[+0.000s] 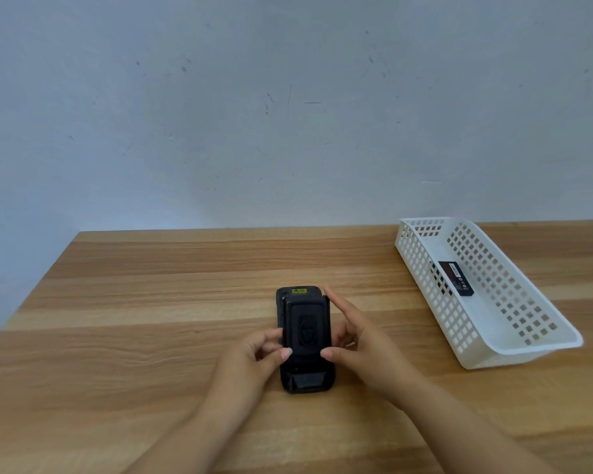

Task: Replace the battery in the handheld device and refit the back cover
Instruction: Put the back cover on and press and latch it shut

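Observation:
A black handheld device (pixel 298 383) lies face down in the middle of the wooden table (pixel 134 302), with a yellow label at its far end. The black back cover (pixel 307 328) rests on top of it, shifted toward the far end. My left hand (pixel 254 354) grips the cover's left edge with thumb and fingers. My right hand (pixel 353 343) holds the cover's right edge, index finger stretched along its side. A black battery (pixel 454 278) with a red label lies inside the white basket (pixel 528 350) at the right.
The white perforated basket runs diagonally along the table's right side. A pale wall stands right behind the table's far edge. The table's left edge shows at the left.

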`<action>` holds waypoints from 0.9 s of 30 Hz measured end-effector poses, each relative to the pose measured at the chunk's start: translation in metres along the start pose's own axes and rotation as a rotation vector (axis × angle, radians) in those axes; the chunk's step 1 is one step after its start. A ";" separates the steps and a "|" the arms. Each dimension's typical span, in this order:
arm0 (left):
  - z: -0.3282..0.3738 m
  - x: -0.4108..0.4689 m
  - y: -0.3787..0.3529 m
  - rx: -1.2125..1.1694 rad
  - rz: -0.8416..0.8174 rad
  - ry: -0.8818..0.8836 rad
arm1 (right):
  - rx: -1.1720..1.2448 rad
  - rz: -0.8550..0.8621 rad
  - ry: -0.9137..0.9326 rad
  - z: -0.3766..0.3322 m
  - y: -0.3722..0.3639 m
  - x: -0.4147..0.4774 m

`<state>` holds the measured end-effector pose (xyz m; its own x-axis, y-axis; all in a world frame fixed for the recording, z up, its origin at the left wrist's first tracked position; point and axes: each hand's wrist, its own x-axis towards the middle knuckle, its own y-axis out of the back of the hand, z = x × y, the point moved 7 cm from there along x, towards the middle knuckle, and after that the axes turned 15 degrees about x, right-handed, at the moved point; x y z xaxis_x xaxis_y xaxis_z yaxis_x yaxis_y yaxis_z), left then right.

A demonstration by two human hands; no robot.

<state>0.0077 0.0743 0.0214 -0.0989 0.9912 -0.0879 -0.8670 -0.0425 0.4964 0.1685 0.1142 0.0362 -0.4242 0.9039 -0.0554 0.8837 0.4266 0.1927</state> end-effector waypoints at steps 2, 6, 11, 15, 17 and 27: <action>0.001 -0.002 0.000 0.005 0.003 -0.010 | 0.014 -0.014 -0.005 0.001 0.000 0.000; -0.002 -0.001 -0.001 -0.009 0.006 -0.015 | 0.039 -0.039 -0.022 0.004 0.000 0.003; -0.007 -0.001 -0.002 -0.013 0.003 -0.038 | 0.007 -0.059 -0.049 0.006 0.000 0.003; -0.007 -0.001 -0.003 0.057 0.001 -0.104 | 0.031 -0.062 -0.070 0.006 0.000 0.001; -0.006 -0.003 -0.005 0.166 -0.015 -0.181 | 0.050 -0.063 -0.074 0.006 0.000 0.002; -0.004 -0.013 -0.028 0.659 -0.179 -0.444 | -0.014 -0.110 -0.143 0.012 0.001 0.003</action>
<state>0.0313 0.0617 0.0055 0.3366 0.9392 0.0676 -0.3724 0.0669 0.9256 0.1705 0.1174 0.0243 -0.4846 0.8478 -0.2152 0.8303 0.5233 0.1917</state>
